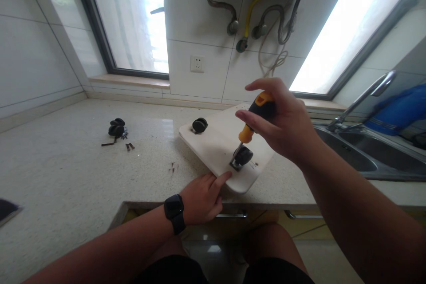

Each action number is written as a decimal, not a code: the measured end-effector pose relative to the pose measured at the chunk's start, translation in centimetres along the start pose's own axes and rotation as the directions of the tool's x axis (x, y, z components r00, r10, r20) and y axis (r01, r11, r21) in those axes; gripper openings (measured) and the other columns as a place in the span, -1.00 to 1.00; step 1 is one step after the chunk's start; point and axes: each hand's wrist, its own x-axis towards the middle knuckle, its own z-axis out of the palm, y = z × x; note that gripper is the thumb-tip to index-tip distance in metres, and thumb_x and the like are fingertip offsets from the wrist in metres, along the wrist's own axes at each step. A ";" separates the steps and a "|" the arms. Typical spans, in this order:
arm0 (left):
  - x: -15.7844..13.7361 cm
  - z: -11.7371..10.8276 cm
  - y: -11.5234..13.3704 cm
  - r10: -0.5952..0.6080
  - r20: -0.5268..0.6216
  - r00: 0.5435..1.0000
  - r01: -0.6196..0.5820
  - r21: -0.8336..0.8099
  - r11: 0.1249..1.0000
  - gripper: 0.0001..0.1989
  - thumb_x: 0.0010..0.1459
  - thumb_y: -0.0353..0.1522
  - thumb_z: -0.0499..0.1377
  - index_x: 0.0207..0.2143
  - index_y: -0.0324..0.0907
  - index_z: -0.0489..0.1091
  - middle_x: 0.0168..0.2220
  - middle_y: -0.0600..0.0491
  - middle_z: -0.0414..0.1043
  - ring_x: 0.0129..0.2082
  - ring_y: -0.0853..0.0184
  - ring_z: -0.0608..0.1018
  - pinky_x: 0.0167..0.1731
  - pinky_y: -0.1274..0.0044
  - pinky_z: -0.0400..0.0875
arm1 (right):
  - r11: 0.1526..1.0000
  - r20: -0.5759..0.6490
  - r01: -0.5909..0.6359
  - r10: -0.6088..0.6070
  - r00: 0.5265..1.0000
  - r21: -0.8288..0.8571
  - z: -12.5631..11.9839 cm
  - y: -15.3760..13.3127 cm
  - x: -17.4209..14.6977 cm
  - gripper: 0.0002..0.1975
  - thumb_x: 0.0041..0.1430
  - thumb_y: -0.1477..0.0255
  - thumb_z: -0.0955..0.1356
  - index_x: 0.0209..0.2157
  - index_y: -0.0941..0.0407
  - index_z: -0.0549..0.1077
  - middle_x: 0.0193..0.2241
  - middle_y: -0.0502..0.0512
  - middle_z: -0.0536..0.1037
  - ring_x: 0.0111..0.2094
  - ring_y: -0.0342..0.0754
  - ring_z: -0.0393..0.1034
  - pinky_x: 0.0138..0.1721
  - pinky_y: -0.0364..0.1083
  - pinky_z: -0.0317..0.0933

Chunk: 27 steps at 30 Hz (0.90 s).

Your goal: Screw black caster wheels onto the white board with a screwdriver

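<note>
A white board [218, 135] with rounded corners lies on the countertop, its near corner at the front edge. Two black caster wheels stand on it: one caster [199, 125] at the far left corner, the other caster [244, 155] near the front. My right hand [282, 120] holds a yellow and black screwdriver [246, 133], tilted, its tip down at the front caster's metal plate [235, 166]. The thumb and index finger stand somewhat apart around the handle. My left hand [204, 197] grips the board's near edge, index finger on top beside that plate, other fingers curled below.
Loose casters [116, 128] and small hardware lie on the countertop [66, 159] at left. Several screws [129, 147] lie nearby, with more small pieces [172, 167] closer to the board. At right is a sink [349, 153] with a faucet [362, 97]. Hoses [254, 2] hang on the wall.
</note>
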 end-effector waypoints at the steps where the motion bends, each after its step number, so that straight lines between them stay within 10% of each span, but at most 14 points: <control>1: 0.0 0.0 0.0 0.002 -0.005 1.000 -0.002 0.003 1.000 -0.25 0.20 -0.45 0.11 0.40 -0.22 -0.07 -0.05 -0.20 0.49 -0.16 0.04 0.57 -0.20 0.21 0.57 | 0.999 0.032 -0.037 0.036 0.999 0.006 -0.2 0.1 0.2 -0.59 0.21 0.13 0.48 0.01 0.01 0.45 -0.39 -0.01 0.50 -0.39 0.00 0.42 -0.27 0.05 0.34; 9: 0.0 0.1 0.0 0.016 -0.030 0.999 -0.016 -0.007 1.000 -0.25 0.19 -0.45 0.12 0.39 -0.22 -0.07 -0.04 -0.20 0.48 -0.15 0.05 0.58 -0.19 0.21 0.58 | 0.924 0.309 -0.156 0.044 0.950 0.350 -1.6 1.0 1.4 -0.46 0.28 0.35 0.38 0.28 -0.01 0.37 0.03 0.18 0.58 -0.01 0.15 0.53 0.04 0.21 0.45; 27: 0.0 0.0 0.0 0.010 -0.008 1.000 -0.011 -0.005 1.000 -0.25 0.20 -0.44 0.12 0.39 -0.21 -0.08 -0.03 -0.21 0.48 -0.14 0.04 0.57 -0.19 0.20 0.57 | 0.958 0.518 -0.051 -0.108 0.849 0.282 -3.6 0.5 2.6 -0.49 0.34 0.25 0.39 0.27 0.06 0.39 -0.11 0.17 0.60 -0.18 0.08 0.53 -0.17 0.09 0.44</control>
